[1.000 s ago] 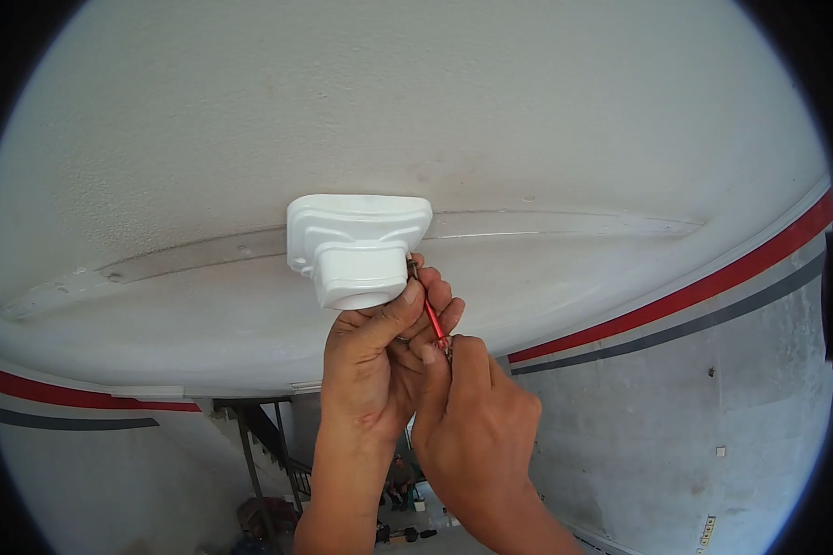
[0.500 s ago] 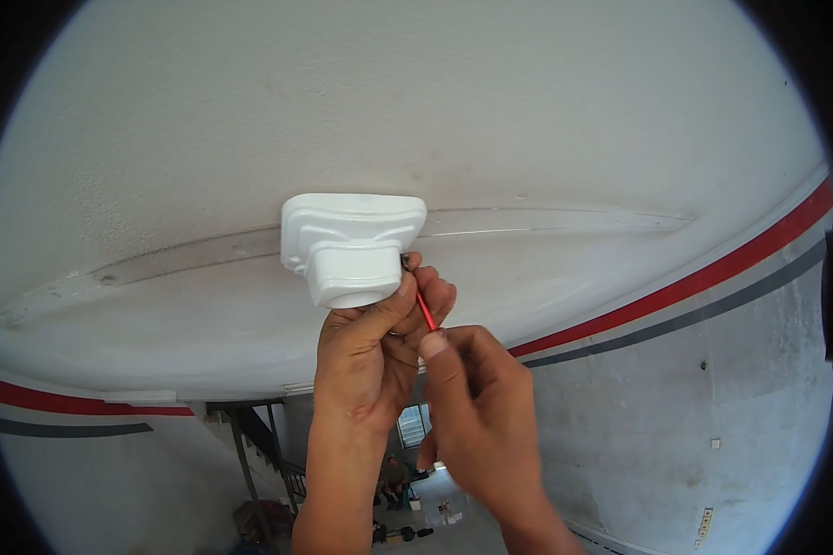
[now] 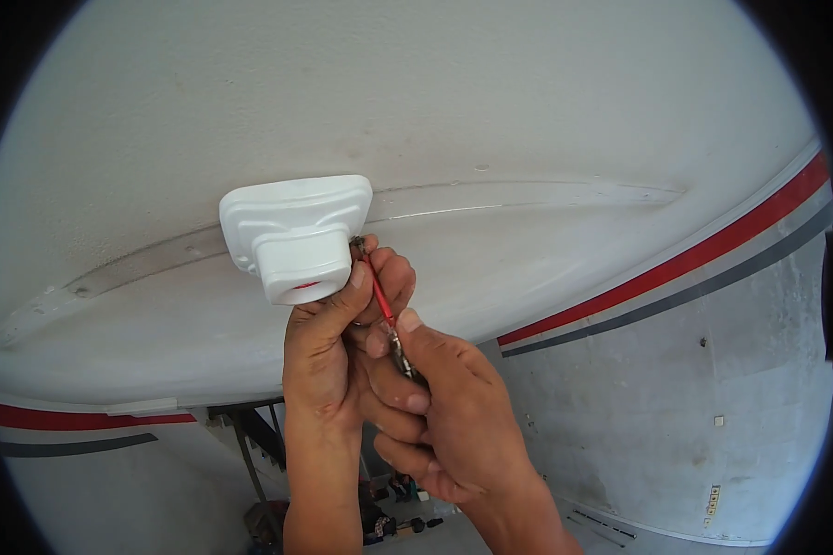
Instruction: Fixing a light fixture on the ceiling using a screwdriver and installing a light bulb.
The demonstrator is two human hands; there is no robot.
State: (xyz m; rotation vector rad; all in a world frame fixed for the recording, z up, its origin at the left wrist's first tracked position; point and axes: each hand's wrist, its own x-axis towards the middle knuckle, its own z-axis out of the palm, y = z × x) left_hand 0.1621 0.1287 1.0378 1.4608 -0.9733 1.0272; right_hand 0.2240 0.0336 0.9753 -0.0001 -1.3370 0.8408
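A white lamp holder (image 3: 296, 227) with a square base and a round socket sits against the ceiling, over the flat cable strip. My left hand (image 3: 329, 338) is closed at its right underside, the thumb along the socket's side and the other fingers curled behind. In my right hand (image 3: 458, 402) is a slim screwdriver (image 3: 380, 294) with a red shaft, pinched at its handle and slanting up leftward. The screwdriver's tip reaches a small dark piece beside the socket, close to my left fingertips. Fingers partly hide that spot.
The cable strip (image 3: 528, 197) runs across the pale ceiling (image 3: 491, 92) on both sides of the holder. A wall (image 3: 639, 407) with red and grey stripes curves along the right. Far below, a dark stair frame (image 3: 247, 453) and various items stand on the floor.
The lamp holder and both hands appear further left as the view shifts. My right hand has turned and its fingers have spread lower, exposing more of the screwdriver's handle.
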